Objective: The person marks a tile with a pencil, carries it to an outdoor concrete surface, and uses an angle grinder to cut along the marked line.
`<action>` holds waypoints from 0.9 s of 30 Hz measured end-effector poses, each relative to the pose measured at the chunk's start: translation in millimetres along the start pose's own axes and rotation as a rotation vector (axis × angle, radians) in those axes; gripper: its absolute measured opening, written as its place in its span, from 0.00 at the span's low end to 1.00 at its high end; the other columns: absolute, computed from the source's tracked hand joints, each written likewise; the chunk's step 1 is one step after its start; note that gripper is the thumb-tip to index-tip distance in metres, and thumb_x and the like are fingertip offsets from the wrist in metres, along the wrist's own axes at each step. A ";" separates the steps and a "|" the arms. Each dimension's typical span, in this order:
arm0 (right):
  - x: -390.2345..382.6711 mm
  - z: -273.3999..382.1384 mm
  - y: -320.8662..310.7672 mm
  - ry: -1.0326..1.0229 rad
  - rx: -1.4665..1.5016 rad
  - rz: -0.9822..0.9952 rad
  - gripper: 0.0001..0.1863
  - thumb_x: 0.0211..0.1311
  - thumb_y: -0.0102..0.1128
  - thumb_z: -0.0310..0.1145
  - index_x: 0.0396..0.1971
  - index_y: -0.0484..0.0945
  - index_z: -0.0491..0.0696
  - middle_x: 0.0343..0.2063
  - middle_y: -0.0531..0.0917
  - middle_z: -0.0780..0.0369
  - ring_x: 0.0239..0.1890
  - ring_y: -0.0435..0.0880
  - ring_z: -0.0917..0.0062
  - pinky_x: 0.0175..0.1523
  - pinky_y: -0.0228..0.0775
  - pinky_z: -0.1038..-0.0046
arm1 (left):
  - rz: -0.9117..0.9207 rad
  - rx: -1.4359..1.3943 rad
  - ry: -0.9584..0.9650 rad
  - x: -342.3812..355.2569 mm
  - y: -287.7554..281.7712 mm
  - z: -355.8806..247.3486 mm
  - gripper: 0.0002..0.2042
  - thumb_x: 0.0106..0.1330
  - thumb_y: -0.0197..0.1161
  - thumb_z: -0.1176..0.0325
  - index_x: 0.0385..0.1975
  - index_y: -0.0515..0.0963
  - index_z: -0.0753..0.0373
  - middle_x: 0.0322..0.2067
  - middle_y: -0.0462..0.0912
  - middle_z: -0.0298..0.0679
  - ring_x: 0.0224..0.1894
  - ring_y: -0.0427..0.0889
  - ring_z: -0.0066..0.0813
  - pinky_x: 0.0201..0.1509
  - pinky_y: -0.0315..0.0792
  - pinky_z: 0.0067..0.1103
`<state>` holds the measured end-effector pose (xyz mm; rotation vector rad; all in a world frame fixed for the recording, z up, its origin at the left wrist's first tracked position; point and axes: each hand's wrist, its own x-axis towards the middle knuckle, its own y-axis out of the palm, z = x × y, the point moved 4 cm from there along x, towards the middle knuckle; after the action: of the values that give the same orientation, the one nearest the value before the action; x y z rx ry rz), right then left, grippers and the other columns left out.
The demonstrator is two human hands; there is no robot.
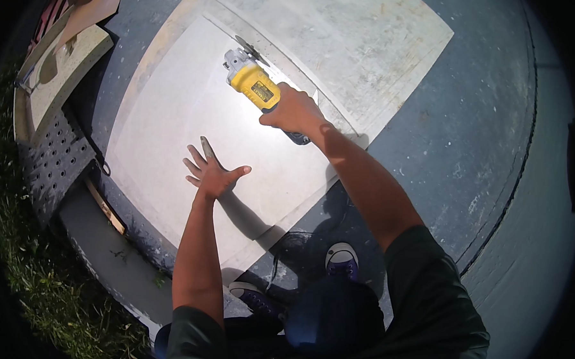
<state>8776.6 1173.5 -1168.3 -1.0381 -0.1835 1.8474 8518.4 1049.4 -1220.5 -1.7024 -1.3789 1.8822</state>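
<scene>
My right hand (295, 110) is wrapped round the body of a yellow and grey angle grinder (254, 84). The grinder's dark disc (251, 51) stands on edge at a long straight line on the pale board; I cannot tell whether it is spinning. My left hand (214, 174) is spread with fingers apart on or just over the white sheet (164, 140), left of and nearer than the grinder. Its fingertips look dusty. A narrow strip (295, 67) runs diagonally beside the disc, between the white sheet and a greyer panel (364, 35) beyond it.
My purple shoes (341, 262) stand at the sheet's near edge on the blue-grey floor (452, 140). To the left lie a perforated metal plate (54, 161), a cream curved piece (71, 80) and a wooden stick (106, 206). Grass (55, 305) borders the floor; a wall or ledge (534, 252) runs along the right.
</scene>
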 end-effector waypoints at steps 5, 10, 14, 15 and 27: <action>-7.0 -6.1 -1.1 -0.011 -0.009 -0.004 0.34 0.42 0.70 0.46 0.50 0.74 0.43 0.42 0.85 0.50 0.46 0.86 0.57 0.52 0.78 0.64 | -0.024 0.025 0.008 -2.5 3.9 0.6 0.77 0.34 0.76 0.27 0.77 0.28 0.53 0.76 0.22 0.59 0.75 0.21 0.71 0.71 0.29 0.65; -9.6 -10.5 -0.6 -0.019 -0.010 -0.016 0.34 0.43 0.70 0.46 0.50 0.74 0.44 0.43 0.86 0.50 0.47 0.86 0.57 0.52 0.78 0.63 | -0.039 0.017 0.013 -4.0 7.3 2.1 0.76 0.35 0.75 0.26 0.77 0.28 0.53 0.76 0.22 0.59 0.76 0.21 0.70 0.72 0.29 0.64; -16.9 -13.1 -3.5 -0.002 -0.028 -0.006 0.33 0.43 0.70 0.46 0.50 0.74 0.44 0.43 0.86 0.50 0.47 0.86 0.56 0.53 0.78 0.63 | -0.051 0.000 0.015 -8.0 8.9 0.6 0.75 0.36 0.75 0.26 0.77 0.28 0.53 0.76 0.22 0.58 0.76 0.21 0.68 0.73 0.27 0.63; -19.0 -13.6 -4.0 0.005 -0.027 0.001 0.33 0.43 0.70 0.46 0.50 0.73 0.44 0.43 0.86 0.50 0.47 0.86 0.56 0.54 0.78 0.63 | -0.056 -0.008 0.018 -8.3 10.3 1.4 0.75 0.36 0.74 0.26 0.77 0.28 0.53 0.76 0.23 0.58 0.76 0.21 0.67 0.73 0.27 0.62; -27.5 -24.0 -1.2 0.011 -0.026 0.018 0.34 0.45 0.71 0.46 0.52 0.73 0.45 0.47 0.85 0.54 0.50 0.86 0.59 0.56 0.77 0.61 | -0.077 -0.030 0.010 -18.5 15.9 0.8 0.72 0.42 0.73 0.28 0.77 0.30 0.55 0.76 0.24 0.57 0.77 0.22 0.66 0.75 0.27 0.60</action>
<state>8799.2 1144.9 -1166.9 -1.0702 -0.1927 1.8593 8529.2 1027.5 -1220.9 -1.6456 -1.4550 1.8186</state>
